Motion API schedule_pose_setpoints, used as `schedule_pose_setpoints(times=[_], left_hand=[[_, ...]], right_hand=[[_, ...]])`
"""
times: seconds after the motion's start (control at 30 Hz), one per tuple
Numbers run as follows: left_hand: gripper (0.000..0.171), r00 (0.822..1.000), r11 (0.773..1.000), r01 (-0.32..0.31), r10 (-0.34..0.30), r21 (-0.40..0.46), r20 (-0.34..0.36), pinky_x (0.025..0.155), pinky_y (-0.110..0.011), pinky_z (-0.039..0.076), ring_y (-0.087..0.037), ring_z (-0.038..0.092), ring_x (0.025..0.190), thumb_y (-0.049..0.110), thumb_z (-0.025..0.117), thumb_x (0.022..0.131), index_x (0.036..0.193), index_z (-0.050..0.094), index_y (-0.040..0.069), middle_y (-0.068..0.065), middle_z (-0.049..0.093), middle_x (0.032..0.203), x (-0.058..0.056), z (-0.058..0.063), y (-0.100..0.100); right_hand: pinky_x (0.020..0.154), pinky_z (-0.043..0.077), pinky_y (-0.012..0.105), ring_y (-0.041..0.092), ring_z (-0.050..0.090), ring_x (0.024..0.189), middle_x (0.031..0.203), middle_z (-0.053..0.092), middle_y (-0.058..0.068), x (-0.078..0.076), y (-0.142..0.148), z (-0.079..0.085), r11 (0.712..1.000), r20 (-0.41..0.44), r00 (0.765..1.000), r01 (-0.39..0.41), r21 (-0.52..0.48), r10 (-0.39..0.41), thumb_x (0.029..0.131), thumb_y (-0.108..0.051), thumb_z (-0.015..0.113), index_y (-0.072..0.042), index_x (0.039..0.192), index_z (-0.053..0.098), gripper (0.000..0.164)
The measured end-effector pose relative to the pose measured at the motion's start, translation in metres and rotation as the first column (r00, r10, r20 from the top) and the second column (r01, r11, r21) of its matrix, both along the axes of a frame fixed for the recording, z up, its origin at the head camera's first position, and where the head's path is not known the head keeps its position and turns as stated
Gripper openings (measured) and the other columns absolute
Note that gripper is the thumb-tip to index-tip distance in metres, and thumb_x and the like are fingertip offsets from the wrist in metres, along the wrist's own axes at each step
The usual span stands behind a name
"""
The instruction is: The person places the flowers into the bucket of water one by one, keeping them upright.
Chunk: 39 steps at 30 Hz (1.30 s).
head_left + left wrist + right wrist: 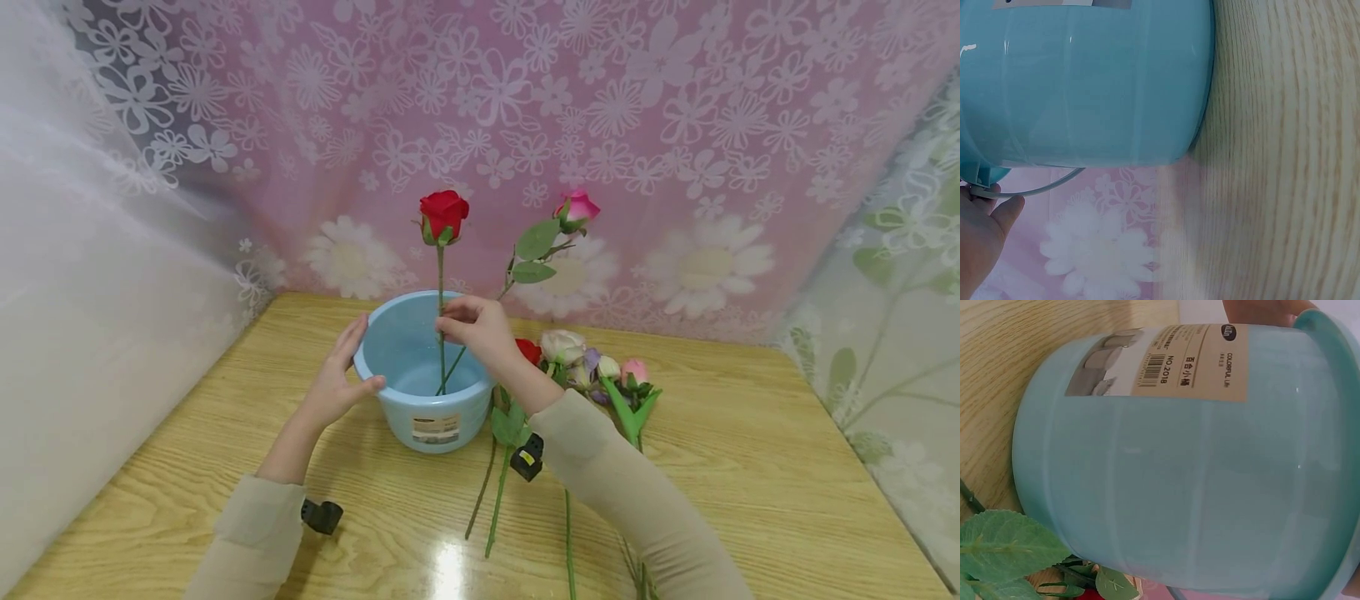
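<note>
A light blue plastic bucket (397, 417) stands upright on the wooden table, its printed label facing me. My left hand (333, 383) holds the bucket at its left rim, thumb over the near edge and fingers along the outside. In the left wrist view those fingers are by the end of the thin handle (1035, 191). With thumb and fingertips my right hand (483, 333) pinches the stem of a red artificial rose (444, 214), whose lower end reaches inside the bucket. A pink rose (579, 207) leans to the right in the bucket, its stem partly behind my right hand.
Right of the bucket lies a bunch of artificial flowers, with a white bloom (562, 345), a pink bud (634, 369) and another red rose (528, 350). Their stems run toward me, partly under my right forearm. A floral curtain (465, 150) hangs behind the table (375, 517).
</note>
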<state>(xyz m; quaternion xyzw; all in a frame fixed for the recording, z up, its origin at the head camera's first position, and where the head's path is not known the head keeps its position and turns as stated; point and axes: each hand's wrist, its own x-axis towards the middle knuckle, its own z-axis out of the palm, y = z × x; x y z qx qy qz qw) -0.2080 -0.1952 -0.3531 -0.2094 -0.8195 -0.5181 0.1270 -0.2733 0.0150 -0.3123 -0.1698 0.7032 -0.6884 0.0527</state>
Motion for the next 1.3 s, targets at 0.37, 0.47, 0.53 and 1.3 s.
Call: schedule_pose_setpoints(times=[0.37,0.47,0.53,1.3], left_hand=[[0.096,1.000,1.000,0.000,0.000,-0.002,0.004,0.100,-0.053,0.020,-0.041,0.013,0.127,0.045,0.065,0.075,0.138,0.014,-0.007,-0.026,0.009,0.142,0.001,0.000,0.000],[0.096,1.000,1.000,0.001,-0.001,-0.002,0.003,0.100,-0.053,0.020,-0.041,0.013,0.127,0.044,0.065,0.075,0.138,0.014,-0.008,-0.025,0.009,0.142,0.001,0.000,0.000],[0.096,1.000,1.000,0.004,-0.004,0.002,0.000,0.100,-0.053,0.021,-0.041,0.013,0.127,0.044,0.065,0.075,0.138,0.014,-0.008,-0.026,0.010,0.142,0.001,-0.001,0.000],[0.094,1.000,1.000,0.004,-0.004,-0.006,-0.011,0.101,-0.049,0.022,-0.034,0.015,0.129,0.044,0.066,0.075,0.140,0.014,0.000,-0.016,0.010,0.145,-0.017,-0.025,-0.012]], right_hand=[[0.069,0.052,0.028,0.018,0.061,0.077,0.089,0.063,0.012,-0.002,-0.003,-0.001,0.988,0.000,1.000,0.020,0.151,-0.021,0.078,-0.002,0.064,0.004,0.095,0.062,0.018],[0.069,0.052,0.026,0.018,0.062,0.077,0.088,0.063,0.011,-0.002,-0.004,-0.001,0.977,0.003,1.000,0.022,0.214,-0.023,0.079,-0.004,0.065,0.003,0.096,0.063,0.019],[0.069,0.052,0.026,0.017,0.062,0.077,0.088,0.063,0.010,-0.003,-0.005,-0.001,0.969,0.007,1.000,0.019,0.248,-0.021,0.079,-0.006,0.065,0.001,0.096,0.063,0.019],[0.069,0.051,0.025,0.017,0.060,0.078,0.090,0.063,0.009,-0.005,-0.011,0.001,0.936,0.039,0.999,0.009,0.352,-0.024,0.080,-0.010,0.065,-0.001,0.099,0.063,0.022]])
